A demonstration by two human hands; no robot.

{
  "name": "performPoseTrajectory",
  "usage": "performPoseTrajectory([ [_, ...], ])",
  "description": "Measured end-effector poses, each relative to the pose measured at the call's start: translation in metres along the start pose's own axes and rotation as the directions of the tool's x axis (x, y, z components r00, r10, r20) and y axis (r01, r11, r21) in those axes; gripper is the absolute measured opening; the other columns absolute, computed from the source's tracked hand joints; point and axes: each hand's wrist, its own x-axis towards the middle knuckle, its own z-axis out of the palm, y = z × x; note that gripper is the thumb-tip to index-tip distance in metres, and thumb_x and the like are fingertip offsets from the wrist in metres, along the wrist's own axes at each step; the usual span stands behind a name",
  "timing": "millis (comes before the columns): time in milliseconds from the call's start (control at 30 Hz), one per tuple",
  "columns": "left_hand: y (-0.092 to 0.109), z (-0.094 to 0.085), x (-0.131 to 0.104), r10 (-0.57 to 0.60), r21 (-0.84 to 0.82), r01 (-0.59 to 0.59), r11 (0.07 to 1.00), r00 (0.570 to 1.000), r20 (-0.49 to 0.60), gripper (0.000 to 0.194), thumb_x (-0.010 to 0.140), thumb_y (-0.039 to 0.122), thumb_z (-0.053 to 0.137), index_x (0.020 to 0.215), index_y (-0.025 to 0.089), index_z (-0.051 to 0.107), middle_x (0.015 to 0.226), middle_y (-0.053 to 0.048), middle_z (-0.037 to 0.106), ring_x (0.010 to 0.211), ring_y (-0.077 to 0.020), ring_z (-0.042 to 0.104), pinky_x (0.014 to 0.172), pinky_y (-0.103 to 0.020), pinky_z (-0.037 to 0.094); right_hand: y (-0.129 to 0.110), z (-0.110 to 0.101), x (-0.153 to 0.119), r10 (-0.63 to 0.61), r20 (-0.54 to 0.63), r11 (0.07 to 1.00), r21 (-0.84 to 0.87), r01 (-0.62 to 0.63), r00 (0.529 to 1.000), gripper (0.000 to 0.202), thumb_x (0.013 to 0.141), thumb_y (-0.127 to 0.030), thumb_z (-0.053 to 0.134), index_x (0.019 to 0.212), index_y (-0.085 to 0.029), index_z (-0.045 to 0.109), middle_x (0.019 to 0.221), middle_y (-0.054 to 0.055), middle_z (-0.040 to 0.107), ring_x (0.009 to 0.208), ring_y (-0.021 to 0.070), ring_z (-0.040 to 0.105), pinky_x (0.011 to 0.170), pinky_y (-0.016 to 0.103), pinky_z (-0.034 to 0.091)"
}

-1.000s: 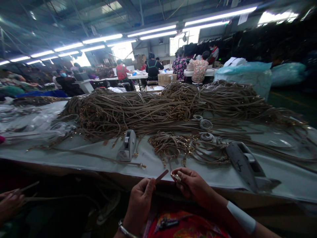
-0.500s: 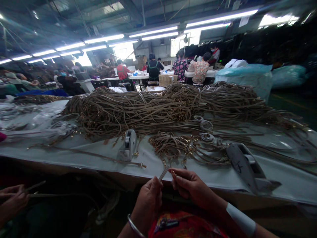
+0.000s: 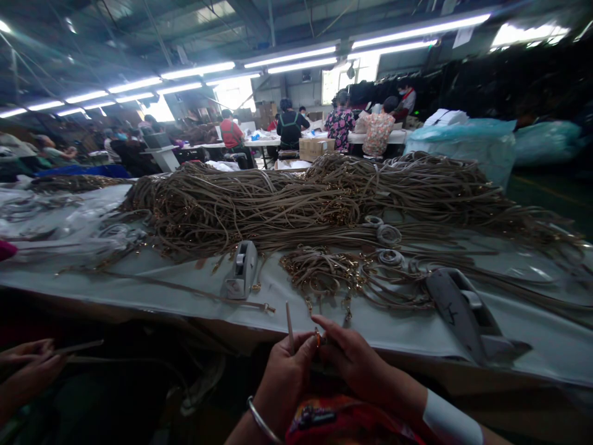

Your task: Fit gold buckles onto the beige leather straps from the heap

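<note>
Seeing our hands closer together now: left hand [image 3: 288,366] pinches the strap [image 3: 290,324], swung nearly upright; right hand [image 3: 356,357] pokes its index out, shiny clasp [image 3: 317,337] between them, other fingers' grip unclear.

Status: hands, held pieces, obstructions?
Left hand gripping thin strip, tip up. Right hand at small metal fitting, grip partly hidden. Tape dispensers on table, apart from both hands.

Thin strip [image 3: 290,327] in L hand [image 3: 288,366] now near-vert. vs. slanted 1 s ago, R hand [image 3: 348,353] closer in.
</note>
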Motion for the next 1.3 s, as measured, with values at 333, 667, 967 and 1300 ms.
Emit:
performPoseTrajectory([
  [333,-0.003,-0.007,0.000,-0.061,0.005,0.061,0.998,0.998,-0.023,0.038,0.070,0.047,0.081,0.075,0.013,0.066,0.055,0.001,0.058,0.046,-0.0101,0.052,0.049,-0.022,0.042,0.002,-0.006,-0.001,-0.199,0.130,0.941,-0.251,0.226,0.971,0.029,0.098,-0.029,0.047,0.121,-0.017,0.062,0.093,0.010,0.073,0.078,0.0186,0.066,0.070,0.026,0.047],
  [667,0.003,-0.007,0.001,-0.004,0.192,0.030,0.981,0.991,-0.133,0.047,0.062,0.054,0.083,0.065,0.014,0.059,0.053,0.003,0.053,0.047,-0.0077,0.042,0.049,-0.021,0.037,-0.003,-0.007,-0.010,-0.232,0.055,0.900,-0.365,0.236,0.971,0.049,0.091,-0.022,0.053,0.140,-0.016,0.047,0.102,0.013,0.070,0.086,0.0223,0.065,0.076,0.032,0.049],
  [967,0.001,-0.010,0.003,0.116,0.437,-0.044,0.899,0.983,-0.141,0.039,0.074,0.049,0.075,0.068,0.013,0.063,0.065,-0.003,0.064,0.062,-0.0136,0.052,0.059,-0.024,0.045,-0.002,0.005,-0.004,-0.163,0.117,0.818,-0.539,0.200,0.980,0.022,0.099,-0.022,0.044,0.096,-0.014,0.065,0.083,0.010,0.070,0.067,0.0181,0.061,0.061,0.027,0.040],
  [1300,0.004,-0.009,0.003,0.115,0.443,-0.049,0.895,0.986,-0.124,0.041,0.074,0.052,0.073,0.067,0.014,0.060,0.059,0.002,0.056,0.056,-0.0109,0.044,0.054,-0.022,0.040,0.004,0.003,-0.007,-0.108,0.058,0.932,-0.341,0.121,0.993,0.008,0.088,-0.021,0.063,0.092,-0.017,0.069,0.085,0.006,0.072,0.074,0.0184,0.064,0.069,0.026,0.044],
])
